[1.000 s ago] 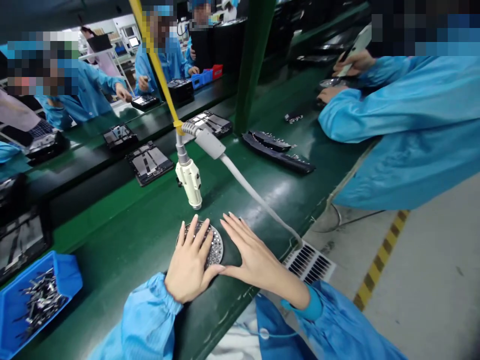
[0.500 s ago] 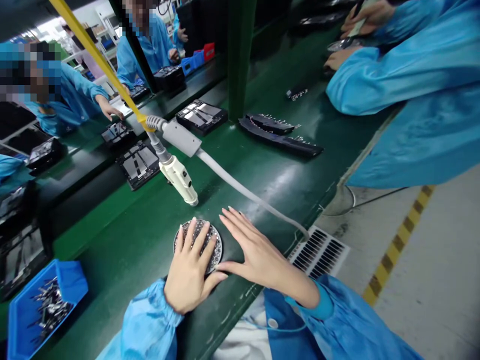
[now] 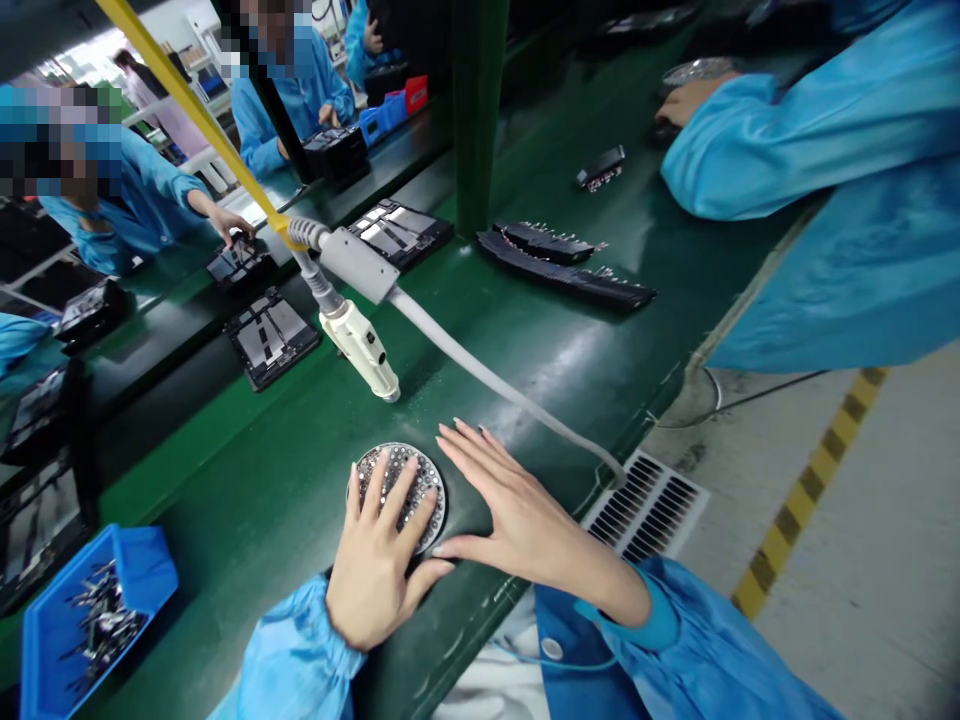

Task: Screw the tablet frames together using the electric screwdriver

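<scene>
A round, silvery plate dotted with many small holes or discs (image 3: 426,480) lies on the green bench top. Flat across its left part rests my left hand (image 3: 379,570), fingers spread and holding nothing. My right hand (image 3: 517,505) is held open just right of the plate, its thumb tip near the plate's lower right rim. Beyond the plate hangs a cream electric screwdriver (image 3: 360,350), its tip pointing down at the bench and no hand on it. Part of the plate is hidden under my left fingers.
A blue bin (image 3: 150,570) of small metal parts stands at the lower left. Flat black devices (image 3: 270,340) lie along the line. Black strips with wires (image 3: 570,270) sit by a green post (image 3: 477,120). A co-worker's sleeve (image 3: 780,140) is at the right.
My left hand has slid slightly down on the plate; my right hand stays almost in place. At the far left a co-worker's hand now touches a device. The co-worker at right has shifted an arm.
</scene>
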`<action>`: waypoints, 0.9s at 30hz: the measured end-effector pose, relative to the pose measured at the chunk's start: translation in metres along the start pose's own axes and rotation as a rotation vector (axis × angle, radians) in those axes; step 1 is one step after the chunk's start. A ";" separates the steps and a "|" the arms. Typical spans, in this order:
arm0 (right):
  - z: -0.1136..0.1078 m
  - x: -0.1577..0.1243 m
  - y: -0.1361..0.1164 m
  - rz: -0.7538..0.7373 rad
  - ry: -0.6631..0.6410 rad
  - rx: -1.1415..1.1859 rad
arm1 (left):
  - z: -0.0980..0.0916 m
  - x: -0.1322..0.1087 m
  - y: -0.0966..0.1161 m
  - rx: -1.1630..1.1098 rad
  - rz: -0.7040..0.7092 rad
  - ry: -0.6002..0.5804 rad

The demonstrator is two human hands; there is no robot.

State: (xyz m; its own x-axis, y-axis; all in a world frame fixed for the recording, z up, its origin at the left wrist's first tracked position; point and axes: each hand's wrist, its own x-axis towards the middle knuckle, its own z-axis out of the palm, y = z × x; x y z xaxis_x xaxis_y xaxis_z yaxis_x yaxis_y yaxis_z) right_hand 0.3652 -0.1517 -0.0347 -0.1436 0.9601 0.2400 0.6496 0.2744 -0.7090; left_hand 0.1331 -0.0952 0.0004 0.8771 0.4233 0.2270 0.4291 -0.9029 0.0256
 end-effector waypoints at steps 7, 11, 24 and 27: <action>-0.020 0.035 -0.007 -0.084 -0.356 -0.052 | -0.024 -0.016 -0.025 0.042 -0.041 0.038; -0.035 0.065 -0.014 -0.158 -0.418 -0.104 | -0.035 -0.022 -0.038 0.018 -0.122 0.044; -0.029 0.037 0.010 -0.127 -0.453 -0.074 | -0.004 -0.001 -0.001 -0.057 0.021 -0.049; -0.028 0.035 0.010 -0.122 -0.447 -0.060 | -0.001 0.005 0.004 -0.041 0.030 -0.049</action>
State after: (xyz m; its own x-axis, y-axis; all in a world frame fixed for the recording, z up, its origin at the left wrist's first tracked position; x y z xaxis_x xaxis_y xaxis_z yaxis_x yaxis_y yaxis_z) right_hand 0.3880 -0.1166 -0.0147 -0.5211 0.8535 0.0004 0.6479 0.3959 -0.6508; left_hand 0.1389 -0.0967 0.0025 0.8995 0.3978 0.1807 0.3938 -0.9173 0.0591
